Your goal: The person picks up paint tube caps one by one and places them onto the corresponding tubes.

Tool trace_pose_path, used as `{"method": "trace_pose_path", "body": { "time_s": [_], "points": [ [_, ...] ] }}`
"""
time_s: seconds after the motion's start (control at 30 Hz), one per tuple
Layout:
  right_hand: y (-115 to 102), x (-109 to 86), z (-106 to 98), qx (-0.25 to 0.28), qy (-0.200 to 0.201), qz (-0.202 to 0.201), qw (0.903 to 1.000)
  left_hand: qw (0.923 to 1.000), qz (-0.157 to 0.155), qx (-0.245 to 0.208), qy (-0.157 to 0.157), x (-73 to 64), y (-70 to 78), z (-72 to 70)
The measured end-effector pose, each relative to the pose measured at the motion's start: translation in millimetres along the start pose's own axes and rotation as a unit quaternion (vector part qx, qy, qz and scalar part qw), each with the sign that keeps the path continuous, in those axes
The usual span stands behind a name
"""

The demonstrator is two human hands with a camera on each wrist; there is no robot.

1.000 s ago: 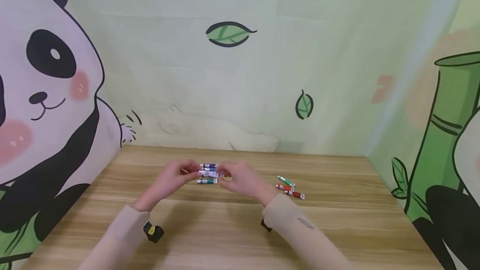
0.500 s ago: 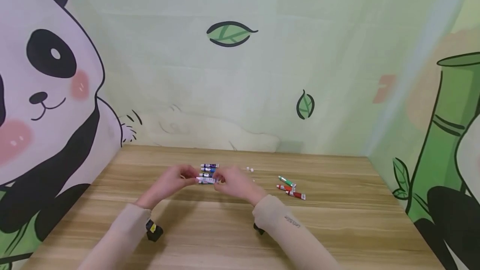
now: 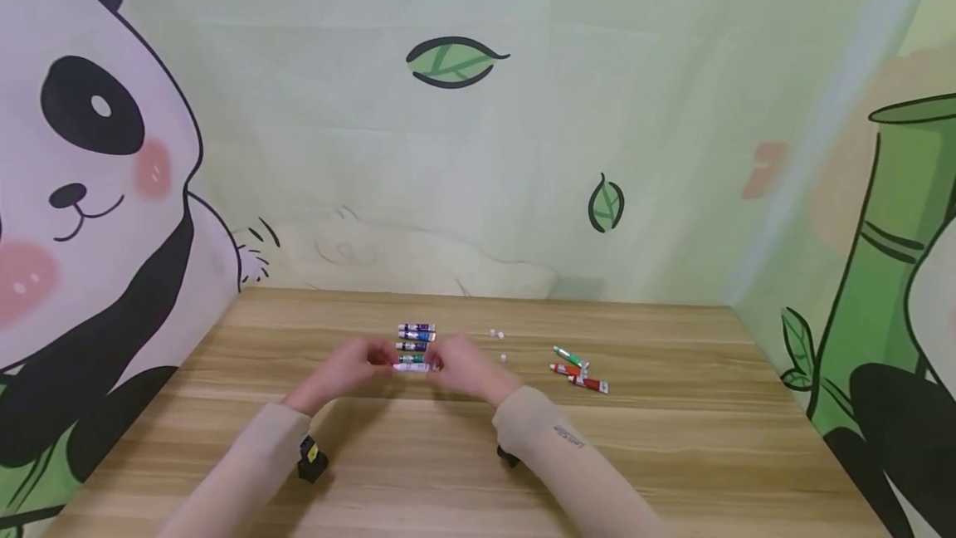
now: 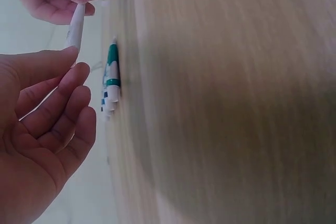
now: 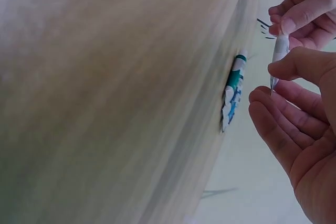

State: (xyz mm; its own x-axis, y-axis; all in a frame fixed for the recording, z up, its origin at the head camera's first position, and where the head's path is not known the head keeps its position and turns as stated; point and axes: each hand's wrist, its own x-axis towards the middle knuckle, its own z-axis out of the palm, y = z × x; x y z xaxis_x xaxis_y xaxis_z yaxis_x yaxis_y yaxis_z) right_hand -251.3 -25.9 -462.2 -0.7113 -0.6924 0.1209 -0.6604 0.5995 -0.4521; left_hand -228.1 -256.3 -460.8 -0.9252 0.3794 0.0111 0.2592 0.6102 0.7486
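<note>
A small white paint tube [image 3: 412,367] is held level between both hands, apart from the table in the wrist views. My left hand [image 3: 349,370] pinches its cap end with thumb and fingertips. At the flat crimped end, the thumb and fingers of my right hand [image 3: 465,368] grip it. Just beyond it, several paint tubes lie in a row on the table: a purple tube [image 3: 417,328], a blue tube [image 3: 417,336], a dark blue tube [image 3: 411,347] and a green tube [image 3: 411,359]. The green tube [image 4: 113,69] is nearest in the left wrist view.
Right of my hands lie a light green tube [image 3: 570,356], an orange-red tube [image 3: 565,370] and a red tube [image 3: 588,384]. Small white pieces [image 3: 500,335] sit between them and the row. The wooden table [image 3: 418,455] ends at a printed fabric backdrop [image 3: 314,148].
Both hands have moved the white tube toward me, from over the middle of the row to the near side of the green tube. The small white pieces have come into sight.
</note>
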Motion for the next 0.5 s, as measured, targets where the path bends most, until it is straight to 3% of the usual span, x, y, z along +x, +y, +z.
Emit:
{"method": "trace_pose_path", "body": {
  "time_s": [0.37, 0.5],
  "points": [
    [1, 8.5, 12, -0.02, -0.02, 0.009, 0.9996, 0.9997, 0.016, 0.013, -0.009, 2.4, -9.3, 1.2],
    [3, 8.7, 16, -0.021, -0.029, 0.018, 0.9992, 0.9997, 0.006, 0.015, -0.015, 2.1, -12.5, 4.4]
  ]
}}
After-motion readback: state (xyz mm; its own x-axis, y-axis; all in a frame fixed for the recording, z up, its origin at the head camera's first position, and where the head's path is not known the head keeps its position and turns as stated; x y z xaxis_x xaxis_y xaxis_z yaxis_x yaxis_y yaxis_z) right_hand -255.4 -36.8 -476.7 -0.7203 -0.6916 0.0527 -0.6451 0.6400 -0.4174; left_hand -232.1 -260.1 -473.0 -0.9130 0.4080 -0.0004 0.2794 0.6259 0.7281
